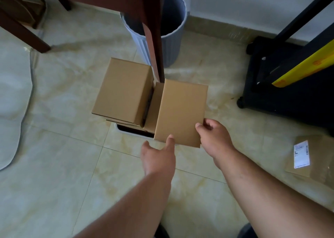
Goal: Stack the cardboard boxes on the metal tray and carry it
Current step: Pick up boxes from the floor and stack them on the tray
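Two plain brown cardboard boxes stand side by side on a metal tray (133,131) on the floor; only the tray's pale near rim shows beneath them. The left box (123,90) rests on flatter cardboard pieces. The right box (181,111) overhangs the tray's near edge. My right hand (214,138) grips the right box's near right corner, thumb on top. My left hand (159,154) is at that box's near edge with its thumb touching the cardboard and fingers spread, holding nothing.
A dark wooden table leg (153,39) rises just behind the boxes, with a grey ribbed bin (168,30) behind it. A black wheeled stand (282,86) with a yellow panel sits at the right. A labelled flat package (303,156) lies on the tiled floor. White fabric (12,97) lies left.
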`<state>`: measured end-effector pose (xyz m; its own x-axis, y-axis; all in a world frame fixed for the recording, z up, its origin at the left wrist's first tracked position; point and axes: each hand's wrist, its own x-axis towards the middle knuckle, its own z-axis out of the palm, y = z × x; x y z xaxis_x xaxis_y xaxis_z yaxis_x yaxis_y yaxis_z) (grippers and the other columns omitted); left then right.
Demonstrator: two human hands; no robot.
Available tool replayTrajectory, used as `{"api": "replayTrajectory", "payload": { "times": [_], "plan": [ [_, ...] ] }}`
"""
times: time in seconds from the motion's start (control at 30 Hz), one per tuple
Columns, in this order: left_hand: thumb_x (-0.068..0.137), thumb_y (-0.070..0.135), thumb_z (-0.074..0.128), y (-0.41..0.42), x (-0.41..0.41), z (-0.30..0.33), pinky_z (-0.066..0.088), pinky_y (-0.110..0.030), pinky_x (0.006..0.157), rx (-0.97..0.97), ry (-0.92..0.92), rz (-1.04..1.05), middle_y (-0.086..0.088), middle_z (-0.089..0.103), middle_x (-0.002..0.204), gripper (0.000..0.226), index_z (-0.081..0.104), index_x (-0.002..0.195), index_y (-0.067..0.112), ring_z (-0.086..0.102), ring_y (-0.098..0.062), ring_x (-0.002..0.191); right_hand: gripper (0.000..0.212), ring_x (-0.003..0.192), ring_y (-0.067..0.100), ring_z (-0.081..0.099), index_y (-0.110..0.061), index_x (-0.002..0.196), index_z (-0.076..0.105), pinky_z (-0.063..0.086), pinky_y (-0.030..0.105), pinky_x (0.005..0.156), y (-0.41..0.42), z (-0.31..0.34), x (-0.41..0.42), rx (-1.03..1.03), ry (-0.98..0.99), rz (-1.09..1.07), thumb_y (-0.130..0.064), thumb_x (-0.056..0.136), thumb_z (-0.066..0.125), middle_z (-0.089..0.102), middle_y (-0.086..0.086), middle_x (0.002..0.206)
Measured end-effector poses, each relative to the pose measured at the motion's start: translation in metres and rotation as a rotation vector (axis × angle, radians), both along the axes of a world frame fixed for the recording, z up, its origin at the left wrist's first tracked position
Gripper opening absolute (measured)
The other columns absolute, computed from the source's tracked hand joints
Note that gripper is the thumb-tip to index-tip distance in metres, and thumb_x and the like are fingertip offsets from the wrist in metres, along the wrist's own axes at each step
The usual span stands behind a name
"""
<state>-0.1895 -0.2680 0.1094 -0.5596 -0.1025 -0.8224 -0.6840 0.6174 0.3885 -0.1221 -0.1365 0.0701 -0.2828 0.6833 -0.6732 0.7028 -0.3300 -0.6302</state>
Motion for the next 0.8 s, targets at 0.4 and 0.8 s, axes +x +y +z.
{"api": "replayTrajectory", "payload": {
  "times": [0.4,0.8],
  "plan": [
    [0.096,0.058,0.061,0.011,-0.025,-0.013,0.039,-0.031,0.062,0.123,-0.134,0.020,0.004,0.058,0.082,0.049,0.066,0.122,0.017,0.051,-0.016,0.070,0.024,0.103,0.011,0.070,-0.027,0.118,0.073,0.059,0.048,0.095,0.002,-0.007,-0.012,-0.036,0.039,-0.033,-0.032,0.096,0.062,0.075,-0.014,0.108],
    [0.099,0.052,0.061,0.017,-0.028,-0.007,0.040,-0.030,0.084,0.164,-0.144,0.039,0.011,0.057,0.091,0.051,0.055,0.139,0.021,0.055,-0.020,0.089,0.016,0.101,0.014,0.072,-0.030,0.108,0.075,0.059,0.048,0.096,0.006,-0.011,-0.032,-0.035,0.074,0.007,-0.031,0.097,0.064,0.076,-0.014,0.104]
  ]
}}
